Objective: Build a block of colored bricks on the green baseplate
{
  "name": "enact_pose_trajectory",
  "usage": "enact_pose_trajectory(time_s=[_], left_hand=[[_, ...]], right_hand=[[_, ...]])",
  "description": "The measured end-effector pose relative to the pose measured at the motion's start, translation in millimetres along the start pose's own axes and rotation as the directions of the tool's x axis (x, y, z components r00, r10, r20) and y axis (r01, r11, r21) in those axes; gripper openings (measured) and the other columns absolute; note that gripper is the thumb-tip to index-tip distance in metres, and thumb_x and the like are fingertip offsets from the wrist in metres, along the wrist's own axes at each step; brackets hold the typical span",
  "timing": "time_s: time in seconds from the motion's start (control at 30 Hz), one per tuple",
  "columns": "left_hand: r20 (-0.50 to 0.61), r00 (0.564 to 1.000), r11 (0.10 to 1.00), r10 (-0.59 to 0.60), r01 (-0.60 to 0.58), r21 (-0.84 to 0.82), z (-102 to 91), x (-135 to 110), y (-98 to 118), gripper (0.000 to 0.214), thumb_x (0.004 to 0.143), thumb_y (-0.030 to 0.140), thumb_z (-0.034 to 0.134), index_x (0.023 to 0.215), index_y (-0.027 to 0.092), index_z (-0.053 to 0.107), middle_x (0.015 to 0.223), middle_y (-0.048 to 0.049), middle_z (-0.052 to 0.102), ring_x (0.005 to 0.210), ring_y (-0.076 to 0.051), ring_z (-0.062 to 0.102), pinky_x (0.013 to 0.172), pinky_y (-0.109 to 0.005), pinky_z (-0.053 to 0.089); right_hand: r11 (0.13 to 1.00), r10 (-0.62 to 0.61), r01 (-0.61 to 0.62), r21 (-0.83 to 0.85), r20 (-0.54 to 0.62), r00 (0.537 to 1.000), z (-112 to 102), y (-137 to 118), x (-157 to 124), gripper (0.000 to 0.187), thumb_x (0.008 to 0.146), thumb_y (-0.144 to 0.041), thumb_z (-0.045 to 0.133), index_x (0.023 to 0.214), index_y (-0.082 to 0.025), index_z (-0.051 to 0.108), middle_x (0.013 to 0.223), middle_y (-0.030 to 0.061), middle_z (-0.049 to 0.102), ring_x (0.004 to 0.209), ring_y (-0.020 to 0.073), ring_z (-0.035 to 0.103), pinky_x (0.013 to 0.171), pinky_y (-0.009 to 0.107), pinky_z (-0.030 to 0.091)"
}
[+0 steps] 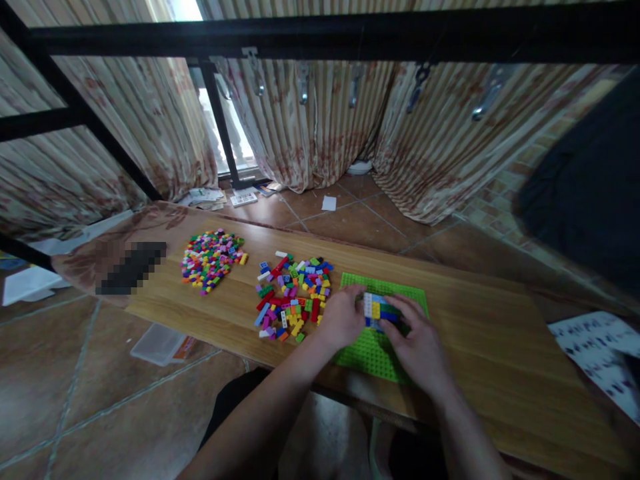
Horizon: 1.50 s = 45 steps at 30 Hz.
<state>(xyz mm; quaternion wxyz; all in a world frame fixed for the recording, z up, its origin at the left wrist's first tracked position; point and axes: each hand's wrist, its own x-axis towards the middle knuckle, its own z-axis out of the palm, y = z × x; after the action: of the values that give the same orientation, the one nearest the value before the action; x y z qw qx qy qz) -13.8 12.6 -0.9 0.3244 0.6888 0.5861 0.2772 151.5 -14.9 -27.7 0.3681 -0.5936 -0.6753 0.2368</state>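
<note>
A small block of joined toy bricks (376, 309), in white, yellow, blue and green, is between my two hands over the green studded baseplate (370, 360). My left hand (345, 317) closes on its left side, with the fingertips at the white bricks. From the right, my right hand (413, 333) grips the blue and green end, thumb in front and fingers behind. Whether the block touches the baseplate is hidden by my hands. Just left of the baseplate lies a spread of loose larger bricks (293, 293) in many colours.
A pile of smaller bricks (210, 260) lies farther left on the wooden table (485, 333). Beyond it is a blurred dark object (133, 267) on a brown cloth. A black metal bar (320, 37) with hanging clips crosses above. A clear plastic container (157, 345) sits on the floor.
</note>
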Motion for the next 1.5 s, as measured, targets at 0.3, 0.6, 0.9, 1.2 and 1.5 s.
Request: enact_pose_trajectory(time_s=[0.3,0.6,0.9,1.2,1.5], left_hand=[[-0.146,0.989,0.990,0.000,-0.021,-0.139,-16.0,6.3,-11.0,0.036,0.083,0.008,0.048,0.114,0.013,0.065,0.112,-0.0103,0.070,0.094,-0.019,0.067,0.092,-0.033,0.052],[-0.346,0.935,0.910,-0.081,-0.072,-0.408,-57.2,19.5,-41.6,0.027,0.077,0.024,0.058,0.098,0.012,0.070,0.094,-0.0083,0.073,0.083,-0.018,0.066,0.079,-0.029,0.052],[-0.410,0.870,0.961,-0.275,0.237,-0.143,-152.9,-9.6,-92.3,0.027,0.072,0.031,0.059,0.084,0.012,0.072,0.071,-0.0042,0.069,0.064,-0.015,0.059,0.060,-0.024,0.043],[-0.149,0.940,0.922,-0.308,0.333,0.199,-165.0,-22.4,-100.3,0.021,0.069,0.030,0.063,0.077,0.015,0.075,0.063,-0.0015,0.066,0.059,-0.014,0.057,0.053,-0.023,0.037],[-0.008,0.965,0.883,-0.264,0.245,0.401,-160.3,-21.3,-106.7,0.045,0.065,0.011,0.054,0.103,0.022,0.076,0.080,-0.0020,0.072,0.067,-0.015,0.060,0.060,-0.021,0.041]], right_hand=[[0.968,0.211,-0.155,0.195,-0.308,0.928,-15.3,6.5,5.7,0.040,0.083,-0.047,0.056,0.106,-0.017,0.069,0.107,0.0134,0.071,0.094,0.0262,0.066,0.086,0.046,0.051],[0.964,0.253,-0.204,0.170,-0.358,0.899,-18.3,4.4,7.2,0.037,0.080,-0.044,0.058,0.100,-0.017,0.072,0.095,0.0117,0.075,0.086,0.0253,0.067,0.081,0.042,0.050],[0.965,0.262,-0.248,0.085,-0.325,0.909,-20.0,5.2,4.3,0.036,0.079,-0.045,0.059,0.097,-0.018,0.073,0.092,0.0106,0.075,0.081,0.0259,0.069,0.076,0.040,0.052],[0.981,0.189,-0.195,0.007,-0.281,0.941,-11.2,3.6,0.9,0.034,0.082,-0.046,0.056,0.096,-0.021,0.074,0.096,0.0098,0.075,0.086,0.0265,0.069,0.080,0.042,0.052],[0.976,0.216,-0.194,0.097,-0.349,0.912,-18.3,5.8,3.5,0.034,0.080,-0.046,0.057,0.093,-0.019,0.073,0.085,0.0095,0.076,0.079,0.0252,0.070,0.076,0.041,0.053]])
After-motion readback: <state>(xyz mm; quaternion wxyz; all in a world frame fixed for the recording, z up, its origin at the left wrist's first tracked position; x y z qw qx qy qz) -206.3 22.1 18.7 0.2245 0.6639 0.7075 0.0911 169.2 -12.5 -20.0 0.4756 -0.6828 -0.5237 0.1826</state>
